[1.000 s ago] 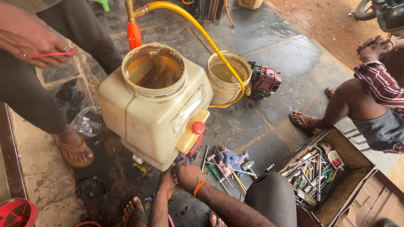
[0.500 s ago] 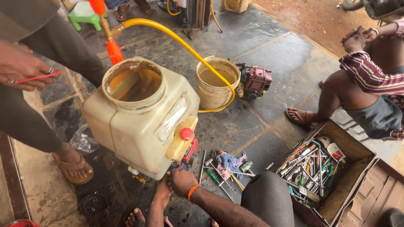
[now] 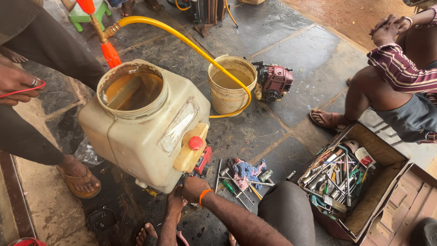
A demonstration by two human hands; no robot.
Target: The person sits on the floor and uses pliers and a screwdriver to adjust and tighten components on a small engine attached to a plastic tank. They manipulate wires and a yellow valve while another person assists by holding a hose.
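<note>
Head view: left hand (image 3: 16,82) pinches red wire (image 3: 22,90), beside cream sprayer tank (image 3: 145,127); right hand unseen.

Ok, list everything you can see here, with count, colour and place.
tank: one, cream, centre, top open
hose: one, yellow, arcs over the tank to the bucket
bucket: one, cream, behind tank, murky liquid inside
engine: one, red, right of bucket
toolbox: one, brown, lower right, full of tools
loose tools: several, mixed colours, floor beside tank
rag: one, blue, among loose tools
stool: one, green, top left
standing person: one, dark trousers, left, holding something thin and red
seated person: one, striped shirt, right
left hand: at tank's base
right hand: orange wristband, at tank's base
</note>
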